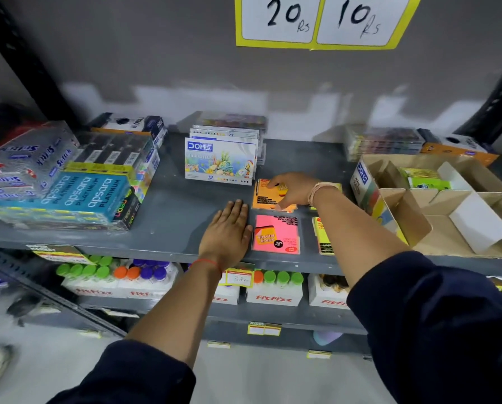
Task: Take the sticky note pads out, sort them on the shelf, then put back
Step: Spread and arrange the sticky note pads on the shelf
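Sticky note pads lie on my grey shelf (168, 211): orange pad (266, 196) under my right hand (290, 189), fingers pinching its edges; pink pad (276, 234) beside my flat, released left hand (229, 228); yellow pad (321, 236) near the cardboard box (418, 225).

A DOMS colour box (220, 161) stands upright at mid-shelf, more flat packs stacked behind it. To the left lie teal Apsara Platinum pencil boxes (83, 196) and clear Stick pen packs (25, 164) — piled together. Two handwritten price signs (319, 18) hang on the wall above. On the lower level stand FitFizz bottles (276, 287) with green, orange and purple caps — in white cartons.
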Demonstrator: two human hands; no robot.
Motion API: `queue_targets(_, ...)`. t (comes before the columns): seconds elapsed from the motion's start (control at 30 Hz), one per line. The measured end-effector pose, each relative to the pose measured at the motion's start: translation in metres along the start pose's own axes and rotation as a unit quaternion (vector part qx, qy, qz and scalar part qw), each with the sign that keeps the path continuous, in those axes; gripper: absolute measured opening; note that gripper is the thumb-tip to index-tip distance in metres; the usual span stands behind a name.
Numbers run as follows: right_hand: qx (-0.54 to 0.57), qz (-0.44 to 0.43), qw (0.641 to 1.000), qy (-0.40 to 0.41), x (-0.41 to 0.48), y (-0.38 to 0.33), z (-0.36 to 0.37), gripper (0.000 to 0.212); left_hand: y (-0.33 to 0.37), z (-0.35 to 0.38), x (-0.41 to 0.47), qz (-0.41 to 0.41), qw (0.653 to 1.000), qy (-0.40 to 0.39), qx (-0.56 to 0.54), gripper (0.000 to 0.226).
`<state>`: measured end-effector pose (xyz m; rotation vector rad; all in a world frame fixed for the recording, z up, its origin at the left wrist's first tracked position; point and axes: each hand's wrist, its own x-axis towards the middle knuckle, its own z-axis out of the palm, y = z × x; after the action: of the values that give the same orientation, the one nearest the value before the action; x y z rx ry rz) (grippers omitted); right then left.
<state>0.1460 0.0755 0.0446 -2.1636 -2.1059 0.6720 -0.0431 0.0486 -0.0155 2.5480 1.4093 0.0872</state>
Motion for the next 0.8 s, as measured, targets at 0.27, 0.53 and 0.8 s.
queue_targets(0.27, -0.004, 0.017, 1.0, -0.001, -0.054, 0.036, -0.034, 0.071, 0.001, 0.0, 0.001, 0.001, 1.0, 0.01, 0.002, 0.054)
queue_targets(0.53, -0.122, 0.087, 0.986, -0.075, -0.114, 0.052, -0.009, 0.071, 0.004, -0.001, -0.002, -0.001, 1.0, -0.002, 0.013, 0.054)
queue_targets(0.8, -0.083, 0.058, 0.994, -0.043, -0.118, 0.05, -0.016, 0.063, 0.002, 0.0, -0.001, -0.002, 1.0, 0.001, 0.015, 0.054)
